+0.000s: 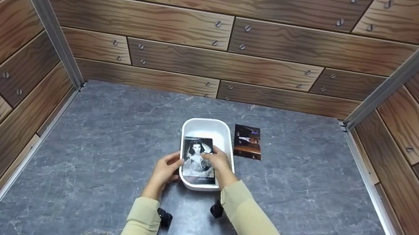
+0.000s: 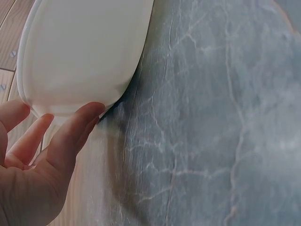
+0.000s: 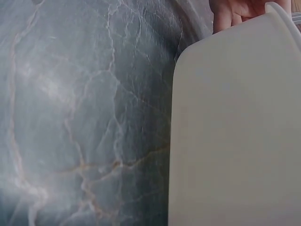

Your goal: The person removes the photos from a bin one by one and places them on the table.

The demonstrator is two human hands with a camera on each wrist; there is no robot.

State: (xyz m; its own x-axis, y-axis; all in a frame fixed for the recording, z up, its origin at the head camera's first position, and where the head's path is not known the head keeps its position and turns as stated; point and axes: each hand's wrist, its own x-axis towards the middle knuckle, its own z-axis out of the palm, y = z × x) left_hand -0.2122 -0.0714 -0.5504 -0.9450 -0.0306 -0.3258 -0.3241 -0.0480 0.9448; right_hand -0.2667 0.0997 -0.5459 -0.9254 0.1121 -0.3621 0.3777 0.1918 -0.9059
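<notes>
A white tub (image 1: 204, 122) with rounded corners stands on the grey marbled surface. My left hand (image 1: 164, 169) holds its left side, thumb at the rim and fingers lower on the outer wall (image 2: 89, 42). Inside the tub, my right hand (image 1: 220, 162) holds a black-and-white photo (image 1: 195, 165) of a person by its right edge, with the thumb over the picture. A dark strip of another picture (image 1: 200, 180) shows below that photo's near edge. The tub's wall (image 3: 235, 122) fills much of the right wrist view, where the right hand is hidden.
A colour photo (image 1: 248, 142) lies on the marbled surface (image 1: 119, 125) just right of the tub. Wood-patterned panels (image 1: 186, 26) enclose the back and both sides, with metal posts at the corners.
</notes>
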